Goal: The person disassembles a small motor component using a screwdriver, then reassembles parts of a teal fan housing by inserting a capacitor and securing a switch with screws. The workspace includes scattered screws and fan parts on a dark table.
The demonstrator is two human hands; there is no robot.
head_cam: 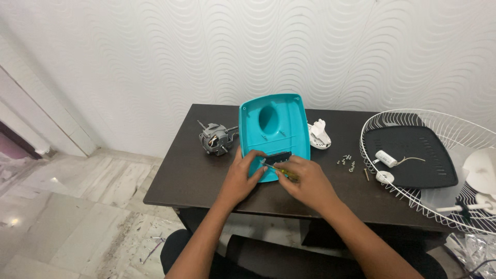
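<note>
A turquoise plastic fan base cover (281, 126) lies hollow side up on the dark table (186, 175). My left hand (247, 173) grips its near left edge, next to a small black part (278, 157) set in the cover. My right hand (305, 178) holds a screwdriver with a yellow handle (279, 169), its tip pointing left at the cover's near edge by the black part.
A grey fan motor (216, 138) sits left of the cover. A white plastic piece (319, 134) and several loose screws (346, 163) lie to its right. A white wire fan guard (439, 165) holds a black plate (413, 155) and a white capacitor (386, 158).
</note>
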